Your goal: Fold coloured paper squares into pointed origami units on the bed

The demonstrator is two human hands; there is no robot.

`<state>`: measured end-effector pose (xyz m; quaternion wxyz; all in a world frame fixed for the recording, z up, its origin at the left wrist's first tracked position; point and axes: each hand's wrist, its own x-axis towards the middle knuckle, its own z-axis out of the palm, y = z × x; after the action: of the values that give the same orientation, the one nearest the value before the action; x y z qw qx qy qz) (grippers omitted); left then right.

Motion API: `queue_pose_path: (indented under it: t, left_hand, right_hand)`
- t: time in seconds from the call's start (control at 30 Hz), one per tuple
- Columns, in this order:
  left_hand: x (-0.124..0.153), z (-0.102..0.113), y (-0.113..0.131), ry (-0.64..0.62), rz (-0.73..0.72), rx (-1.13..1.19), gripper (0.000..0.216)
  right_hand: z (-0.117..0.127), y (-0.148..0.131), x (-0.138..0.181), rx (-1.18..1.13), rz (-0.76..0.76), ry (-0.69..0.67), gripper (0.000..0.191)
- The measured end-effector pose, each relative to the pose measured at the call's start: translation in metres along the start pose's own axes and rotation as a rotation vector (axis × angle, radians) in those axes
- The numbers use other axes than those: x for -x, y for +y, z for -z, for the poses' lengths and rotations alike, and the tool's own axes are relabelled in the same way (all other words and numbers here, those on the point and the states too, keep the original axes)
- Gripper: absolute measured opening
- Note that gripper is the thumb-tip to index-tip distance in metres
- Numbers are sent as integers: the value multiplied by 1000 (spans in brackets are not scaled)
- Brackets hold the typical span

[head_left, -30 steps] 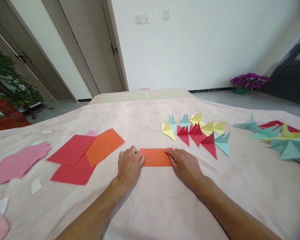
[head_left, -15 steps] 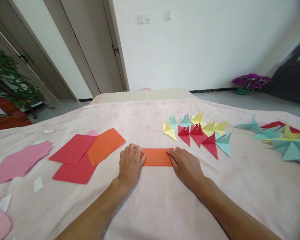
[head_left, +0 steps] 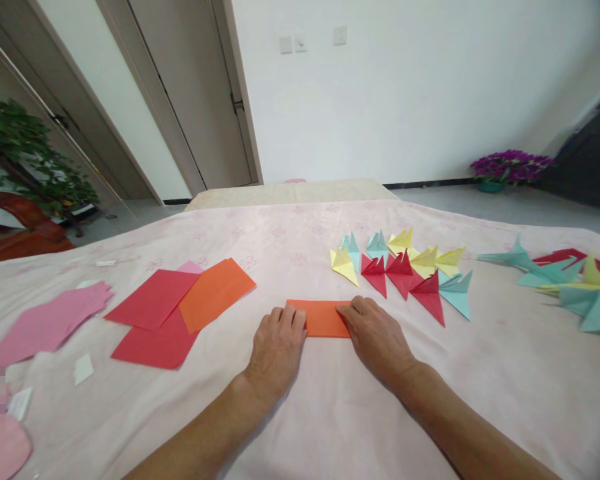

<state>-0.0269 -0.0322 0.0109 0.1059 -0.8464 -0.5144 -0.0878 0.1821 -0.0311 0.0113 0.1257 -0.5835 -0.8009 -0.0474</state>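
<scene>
An orange sheet of paper [head_left: 325, 319], folded into a flat rectangle, lies on the cloth in front of me. My left hand [head_left: 281, 340] presses on its left part, with fingers curled together and covering that end's lower corner. At the right end, my right hand [head_left: 377, 333] has thumb and fingers closed on the paper's edge. Just beyond the right hand stand several folded paper cranes in red [head_left: 399, 265], yellow [head_left: 344, 265] and light blue [head_left: 456, 290].
Red paper squares [head_left: 153, 297], an orange square [head_left: 217, 293] and a pink stack [head_left: 50, 320] lie to the left on the pink tablecloth [head_left: 325, 427]. White paper scraps [head_left: 84, 369] are near them. More folded light blue, red and yellow paper pieces [head_left: 593, 303] sit at far right.
My left hand has slid rightward along the folded orange paper, uncovering its upper left corner. My right hand stays at the right end. The view has shifted slightly.
</scene>
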Motion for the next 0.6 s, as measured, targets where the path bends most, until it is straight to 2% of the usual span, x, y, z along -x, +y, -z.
queue_pose_path:
  t: [0.17,0.4,0.6]
  left_hand:
    - [4,-1,3,-5,11,-61,40]
    - [2,2,5,-41,29,-79,39]
    - [0,1,8,-22,50,-83,35]
  right_hand:
    - [-1,0,-1,-4,-6,-8,21]
    - [-1,1,0,-7,22,-1,24]
    - [3,0,0,-56,65,-3,27]
